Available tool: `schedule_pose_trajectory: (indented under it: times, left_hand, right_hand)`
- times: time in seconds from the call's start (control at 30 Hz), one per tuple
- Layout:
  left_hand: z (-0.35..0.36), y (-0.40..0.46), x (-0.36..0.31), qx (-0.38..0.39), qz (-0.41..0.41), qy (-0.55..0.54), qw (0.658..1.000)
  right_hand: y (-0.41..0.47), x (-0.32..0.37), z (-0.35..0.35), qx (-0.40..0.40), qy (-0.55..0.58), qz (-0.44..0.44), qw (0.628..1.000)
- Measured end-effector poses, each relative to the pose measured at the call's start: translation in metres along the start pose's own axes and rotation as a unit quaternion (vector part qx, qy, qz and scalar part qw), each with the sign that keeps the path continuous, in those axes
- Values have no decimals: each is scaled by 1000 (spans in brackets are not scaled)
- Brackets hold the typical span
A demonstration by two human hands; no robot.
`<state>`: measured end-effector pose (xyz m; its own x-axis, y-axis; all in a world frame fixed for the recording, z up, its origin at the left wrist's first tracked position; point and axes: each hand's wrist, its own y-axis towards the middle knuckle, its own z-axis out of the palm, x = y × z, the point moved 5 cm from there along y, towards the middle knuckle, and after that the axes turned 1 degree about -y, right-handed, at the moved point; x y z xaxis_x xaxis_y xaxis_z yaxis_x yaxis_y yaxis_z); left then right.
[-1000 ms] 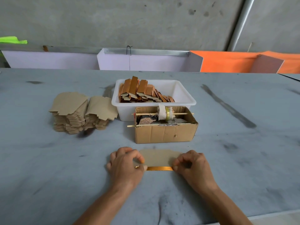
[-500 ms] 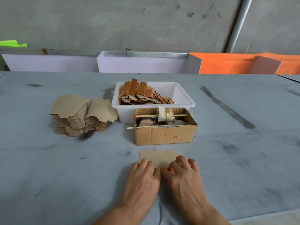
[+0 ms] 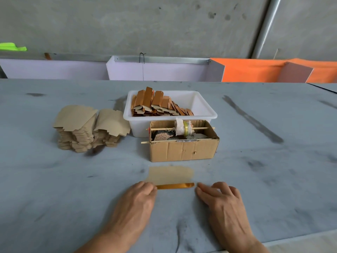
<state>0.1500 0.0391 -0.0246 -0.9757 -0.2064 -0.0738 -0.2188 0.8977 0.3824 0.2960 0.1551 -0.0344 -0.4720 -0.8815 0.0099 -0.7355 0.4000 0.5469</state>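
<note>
A flat tan card blank (image 3: 170, 174) lies on the grey table in front of me, with a shiny orange tape strip (image 3: 175, 186) along its near edge. My left hand (image 3: 137, 199) lies flat, its fingertips touching the strip's left end and the card's corner. My right hand (image 3: 221, 199) lies flat just off the strip's right end, fingers straight, holding nothing.
A cardboard box (image 3: 184, 145) with a tape roll (image 3: 184, 128) on a stick stands behind the card. Behind it a white tub (image 3: 207, 108) holds several folded brown pieces (image 3: 156, 105). A stack of tan blanks (image 3: 87, 128) sits to the left. The table's near edge (image 3: 299, 236) runs at lower right.
My hands pinched the strip's ends, came together pressing over the middle, then slid apart outward to its ends. The orange strip now shows flat along the card's edge.
</note>
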Motion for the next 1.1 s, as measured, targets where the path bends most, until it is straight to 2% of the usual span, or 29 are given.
schedule_pose_trajectory:
  times: [0.07, 0.17, 0.23, 0.3, 0.47, 0.53, 0.6, 0.67, 0.73, 0.83, 0.97, 1.1]
  left_hand:
    - [0, 2, 12, 51, -58, -25, 997]
    - [4, 2, 15, 59, -70, -63, 994]
    - [6, 3, 5, 76, -43, -83, 993]
    - [1, -3, -7, 56, -1, -115, 992]
    - [-5, -3, -21, 25, 45, -116, 992]
    - [-7, 4, -10, -9, -3, -149, 989]
    - [-8, 17, 7, -41, -86, -142, 985]
    - [-1, 35, 23, -19, -165, -101, 981]
    - [10, 49, 35, 23, -211, -91, 973]
    - [28, 60, 38, 98, -221, -91, 966]
    - [34, 66, 40, 137, -243, -139, 950]
    - [30, 70, 36, 155, -243, -128, 949]
  right_hand:
    - [2, -3, -3, 4, 9, 11, 1000]
    - [13, -8, -4, 5, 77, 86, 993]
    - [24, -11, -6, -2, 133, 136, 982]
    - [37, -10, -2, 26, 153, 163, 974]
    - [64, -6, 26, 131, 144, 146, 970]
    - [72, -2, 35, 174, 130, 132, 967]
    - [77, 1, 42, 201, 118, 121, 965]
    - [79, 2, 45, 216, 109, 107, 964]
    - [78, 1, 48, 225, 113, 96, 963]
    - [70, -3, 46, 217, 122, 96, 964]
    - [63, -6, 43, 206, 134, 110, 963]
    - [63, -7, 42, 201, 142, 120, 962]
